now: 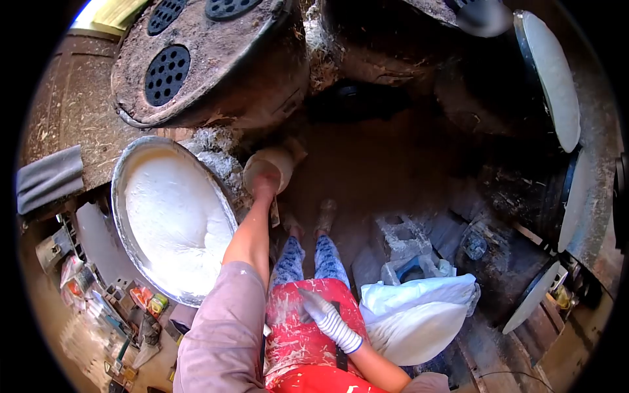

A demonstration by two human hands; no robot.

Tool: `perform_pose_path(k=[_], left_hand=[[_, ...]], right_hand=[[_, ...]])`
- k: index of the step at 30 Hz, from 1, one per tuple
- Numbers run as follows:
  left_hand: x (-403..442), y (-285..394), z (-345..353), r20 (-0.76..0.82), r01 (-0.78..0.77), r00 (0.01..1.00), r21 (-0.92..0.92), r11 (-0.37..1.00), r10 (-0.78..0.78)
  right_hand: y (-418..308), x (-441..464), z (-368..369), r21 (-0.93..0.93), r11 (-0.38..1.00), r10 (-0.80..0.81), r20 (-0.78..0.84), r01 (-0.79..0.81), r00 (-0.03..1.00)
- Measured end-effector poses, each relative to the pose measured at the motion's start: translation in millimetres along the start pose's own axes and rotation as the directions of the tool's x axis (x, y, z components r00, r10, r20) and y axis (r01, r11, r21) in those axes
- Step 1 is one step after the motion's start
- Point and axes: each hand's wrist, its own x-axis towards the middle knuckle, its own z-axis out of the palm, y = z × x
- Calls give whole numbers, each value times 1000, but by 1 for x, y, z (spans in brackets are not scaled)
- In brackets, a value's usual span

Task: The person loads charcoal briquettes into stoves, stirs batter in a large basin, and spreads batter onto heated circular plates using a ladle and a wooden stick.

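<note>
over dim floor (377, 167), swinging the container (281, 160) could jolt the basin (152, 141); left hand (266, 185) and right hand (321, 313) fingers' closure unclear.

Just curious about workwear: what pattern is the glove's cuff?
The cuff is white with thin dark stripes, best seen in the head view.

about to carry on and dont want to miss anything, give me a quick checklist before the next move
1. Right hand covered: ok, it wears a striped glove.
2. Left hand covered: not ok, it looks bare.
3. Left hand's grip on the pale container: cannot tell, fingers hidden inside its mouth.
4. White mixture in the wide basin: ok, spread across it.
5. Container's contents: cannot tell, too little shows.
</note>
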Motion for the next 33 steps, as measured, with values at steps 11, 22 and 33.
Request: perform_pose_path(k=[11, 22, 33], left_hand=[[20, 3, -12, 267, -393, 920, 610, 688, 288], [-140, 94, -115, 73, -335, 942, 199, 921, 327], [-340, -37, -250, -114, -176, 983, -383, 907, 143]], right_hand=[[19, 2, -19, 31, 991, 129, -73, -127, 989], [-36, 25, 67, -551, 822, -132, 67, 147, 989], [9, 41, 140, -985, 53, -203, 153, 167, 967]])
